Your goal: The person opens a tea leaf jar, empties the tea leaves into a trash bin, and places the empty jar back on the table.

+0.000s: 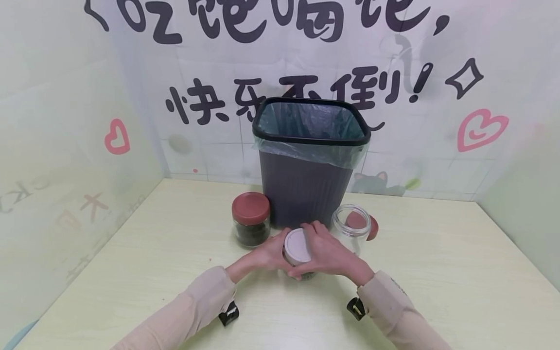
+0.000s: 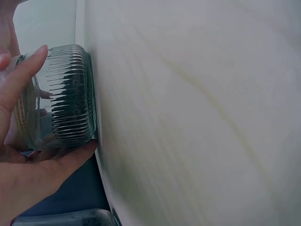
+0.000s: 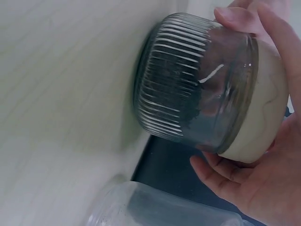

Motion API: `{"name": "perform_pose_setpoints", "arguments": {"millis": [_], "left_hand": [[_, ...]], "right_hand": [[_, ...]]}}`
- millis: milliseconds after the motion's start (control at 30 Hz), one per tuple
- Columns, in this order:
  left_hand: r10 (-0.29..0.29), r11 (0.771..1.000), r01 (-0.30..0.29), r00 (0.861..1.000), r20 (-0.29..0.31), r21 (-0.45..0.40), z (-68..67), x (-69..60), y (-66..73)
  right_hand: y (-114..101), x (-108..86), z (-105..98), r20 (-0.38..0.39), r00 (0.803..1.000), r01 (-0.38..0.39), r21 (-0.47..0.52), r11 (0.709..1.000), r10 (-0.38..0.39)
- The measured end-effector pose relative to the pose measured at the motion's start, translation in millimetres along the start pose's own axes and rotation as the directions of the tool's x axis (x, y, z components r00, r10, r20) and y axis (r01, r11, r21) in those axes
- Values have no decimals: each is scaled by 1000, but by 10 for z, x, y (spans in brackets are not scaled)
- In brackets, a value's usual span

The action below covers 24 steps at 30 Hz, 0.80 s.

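A ribbed glass jar with a whitish lid stands on the table between both hands. Dark contents show through its lower part in the right wrist view. My left hand grips the jar's glass side, thumb and fingers spread around it. Across the lid curves my right hand, its thumb toward the near edge and its fingers at the far side. To the left is a glass jar with a red lid and dark contents. An uncovered clear jar stands to the right, a red lid behind it.
A dark trash bin lined with a translucent bag stands directly behind the jars. Printed wall sheeting encloses the back and sides of the pale table.
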<state>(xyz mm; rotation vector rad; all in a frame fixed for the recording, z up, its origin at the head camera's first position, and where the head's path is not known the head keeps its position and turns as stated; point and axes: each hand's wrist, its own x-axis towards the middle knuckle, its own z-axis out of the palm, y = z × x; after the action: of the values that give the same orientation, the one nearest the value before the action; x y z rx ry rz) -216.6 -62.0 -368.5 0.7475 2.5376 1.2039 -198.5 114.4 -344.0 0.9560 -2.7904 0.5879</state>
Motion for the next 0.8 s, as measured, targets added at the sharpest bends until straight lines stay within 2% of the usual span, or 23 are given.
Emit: {"name": "perform_pose_setpoints", "arguments": {"millis": [233, 600, 800], "left_hand": [[-17, 1000, 17, 1000, 13, -9, 6, -1, 2], [-18, 1000, 18, 1000, 6, -21, 14, -1, 6], [-20, 999, 20, 1000, 12, -32, 17, 9, -7]], "right_hand": [[10, 4, 3, -1, 1000, 19, -11, 1000, -19], [23, 14, -84, 55, 998, 27, 80, 996, -32], [74, 5, -137, 57, 998, -4, 148, 989, -4]]}}
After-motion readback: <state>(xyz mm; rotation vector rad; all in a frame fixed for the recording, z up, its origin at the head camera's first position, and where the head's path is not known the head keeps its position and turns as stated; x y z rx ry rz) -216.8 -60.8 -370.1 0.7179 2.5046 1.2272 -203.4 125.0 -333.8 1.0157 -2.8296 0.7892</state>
